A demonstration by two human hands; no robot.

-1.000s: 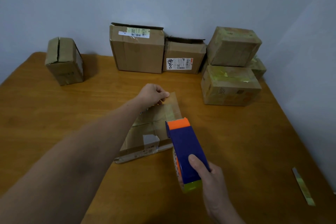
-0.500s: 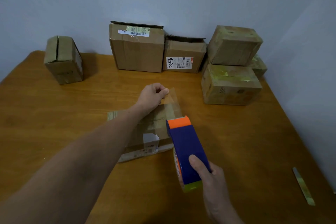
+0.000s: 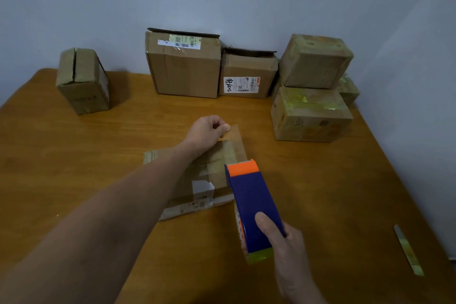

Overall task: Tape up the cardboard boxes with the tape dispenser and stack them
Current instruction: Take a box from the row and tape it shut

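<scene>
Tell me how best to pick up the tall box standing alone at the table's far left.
Probably clasp the tall box by its two side walls, coming from the front. Its top flaps part along an open seam, so a hold from above would likely give.

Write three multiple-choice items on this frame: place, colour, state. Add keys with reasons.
1. Where is the two-box stack? A. far right of the table B. left edge C. under the left arm
2. Colour of the tape dispenser's head? A. green B. orange C. white
3. What is the left hand doing? A. lying flat B. lifting a box C. pinching the tape end
Key: 1 A, it stands by the far right corner; 2 B, orange cap above a blue body; 3 C, it nips the clear tape over the flat box.
</scene>
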